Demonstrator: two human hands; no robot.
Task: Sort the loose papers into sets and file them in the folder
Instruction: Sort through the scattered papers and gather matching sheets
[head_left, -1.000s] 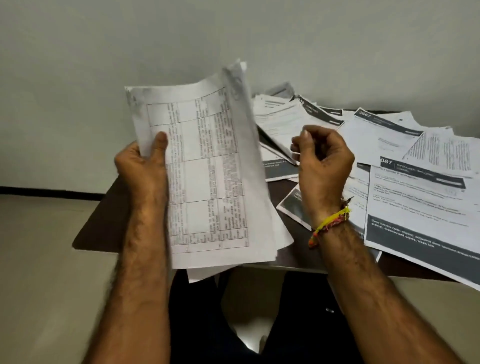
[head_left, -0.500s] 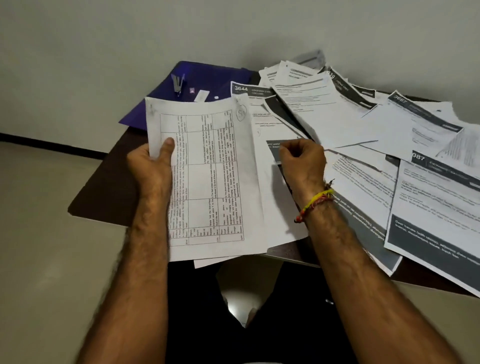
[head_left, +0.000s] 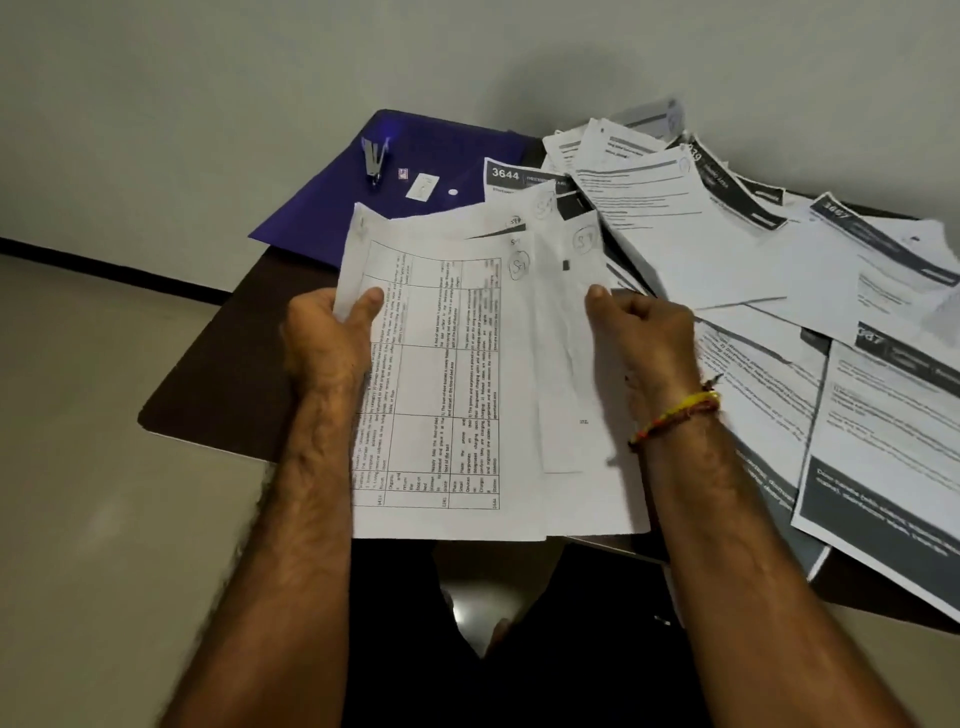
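Note:
My left hand (head_left: 332, 338) grips the left edge of a fanned set of papers (head_left: 447, 374) with a printed table on the top sheet, held over the table's near edge. On the right side of the same fan, my right hand (head_left: 641, 332) pinches the sheets with its thumb on top. Several sheets in the fan carry circled pen marks near their top corners. A blue folder (head_left: 415, 171) lies flat at the back left of the dark table (head_left: 218, 374). Loose papers (head_left: 779, 270) with dark headers cover the table's right half.
A small stapler (head_left: 375, 161) and a small white slip (head_left: 422, 186) rest on the blue folder. The wall stands right behind the table. My dark-clothed legs are below the table's near edge, and pale floor lies to the left.
The set has come down from an upright hold towards the table and fanned out. My right hand, apart from it before, now pinches its right side. The view has tilted down, showing the blue folder.

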